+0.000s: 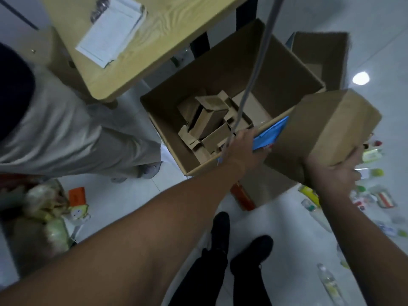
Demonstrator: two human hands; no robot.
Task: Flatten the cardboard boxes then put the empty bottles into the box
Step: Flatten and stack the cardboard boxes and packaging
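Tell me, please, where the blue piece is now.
The blue piece is right of centre in the head view, at the left hand, over the rim of the big box, beside the smaller box the right hand holds.

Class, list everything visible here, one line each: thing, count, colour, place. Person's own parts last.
large box: one, brown, floor centre.
small boxes: several, brown, inside large box.
held box: one, brown, above large box's right rim.
blue item: one, flat, at large box's near rim.
second box: one, brown, behind on right.
table: one, light wood, upper left.
clipboard: one, white paper, on table.
bottles: many, clear and coloured, floor at right.
cable: one, grey, hanging over large box.
bystander: one, beige trousers, left.
left hand: grips blue item.
right hand: holds held box from beneath.
shoes: two, black, bottom centre.
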